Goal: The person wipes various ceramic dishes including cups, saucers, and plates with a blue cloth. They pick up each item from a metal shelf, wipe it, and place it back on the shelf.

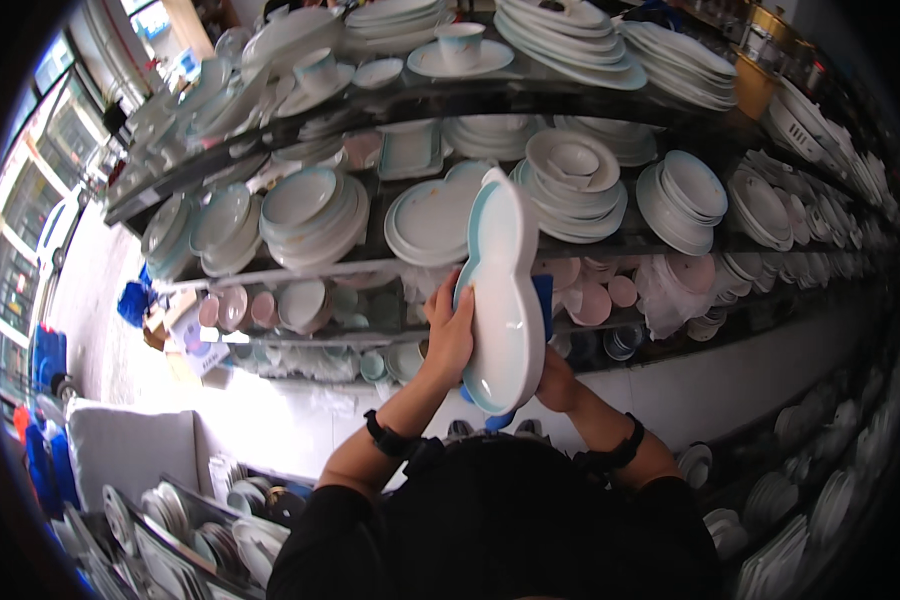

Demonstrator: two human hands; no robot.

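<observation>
A white gourd-shaped ceramic dish (499,292) with a pale blue inner edge stands tilted up in front of me, its narrow tip pointing away. My left hand (451,330) grips its left rim, thumb on the inner face and fingers around the outside. At the lower right, my right hand (559,384) reaches behind the dish, which hides its fingers. Blue material (544,300), apparently a cloth, shows behind the dish's right edge, and more blue appears below its bottom end. Whether the right hand grips the cloth or the dish is hidden.
Ahead, a dark tiered shelf (450,97) carries stacked plates (315,210), saucers, cups and a heart-shaped plate (431,214). Pink bowls (591,302) and plastic wrapping (667,300) fill the lower tier. Behind me on the left are racked plates (165,510) and a grey padded panel (135,454).
</observation>
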